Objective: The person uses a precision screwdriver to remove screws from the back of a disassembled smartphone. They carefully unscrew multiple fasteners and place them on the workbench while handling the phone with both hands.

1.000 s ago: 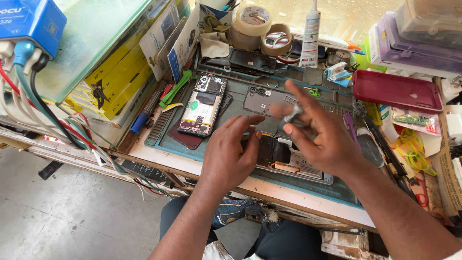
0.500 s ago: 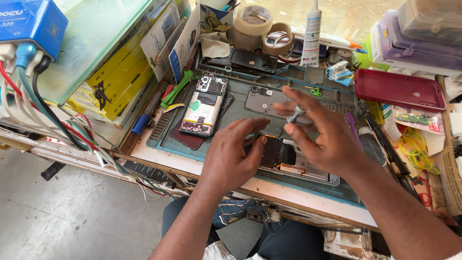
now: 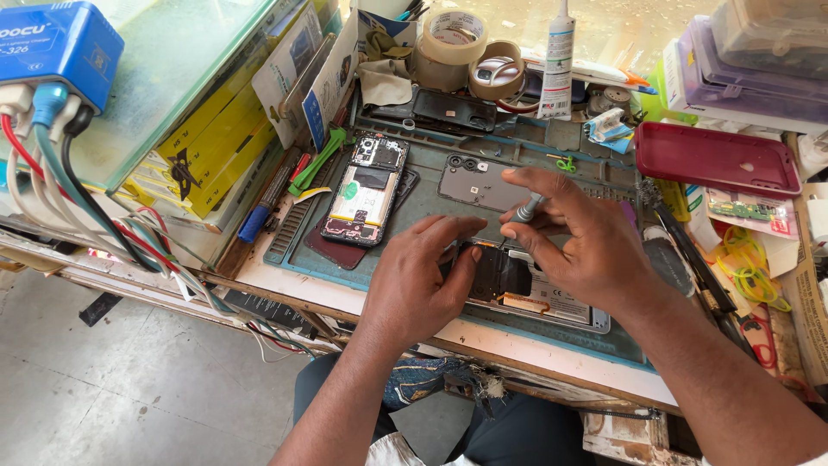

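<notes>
While left hand (image 3: 423, 280) lies flat pinning phone (image 3: 526, 289) | right hand (image 3: 573, 237) fingers pinch upright screwdriver (image 3: 528, 210)

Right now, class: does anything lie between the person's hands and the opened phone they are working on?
Nothing visible does. The left hand rests directly on the opened phone, and the right hand holds a small screwdriver just above it. The other opened phone lies apart, to the left.
</notes>
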